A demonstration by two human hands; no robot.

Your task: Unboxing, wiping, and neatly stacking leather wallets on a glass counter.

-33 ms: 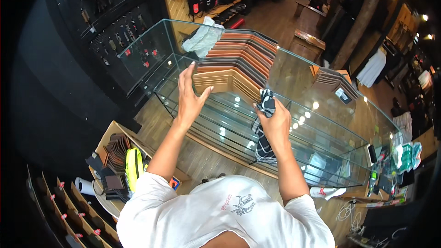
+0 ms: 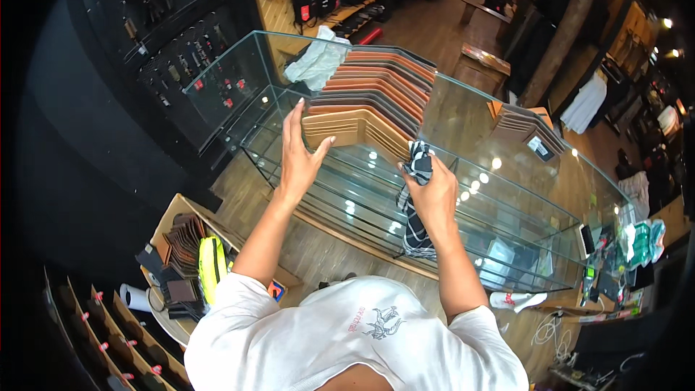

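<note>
My left hand (image 2: 300,156) is open with fingers spread, raised just over the top of a glass display case (image 2: 507,195). Its fingertips are close to the nearest tan wallet in a long fanned row of tan, brown, grey and orange wallets (image 2: 376,94) on the case. My right hand (image 2: 434,195) grips a black-and-white striped cloth (image 2: 416,228) that hangs down in front of the glass. The hand is at the case's top, right of the wallet row. A crumpled white cloth (image 2: 318,61) lies at the far end of the row.
A smaller stack of wallets (image 2: 525,127) stands further right on the case. At lower left, a wooden box (image 2: 184,246) holds dark wallets and a yellow-green pouch (image 2: 211,268). Backpacks (image 2: 311,0) hang at the back. Small items and a phone (image 2: 586,239) crowd the case's right end.
</note>
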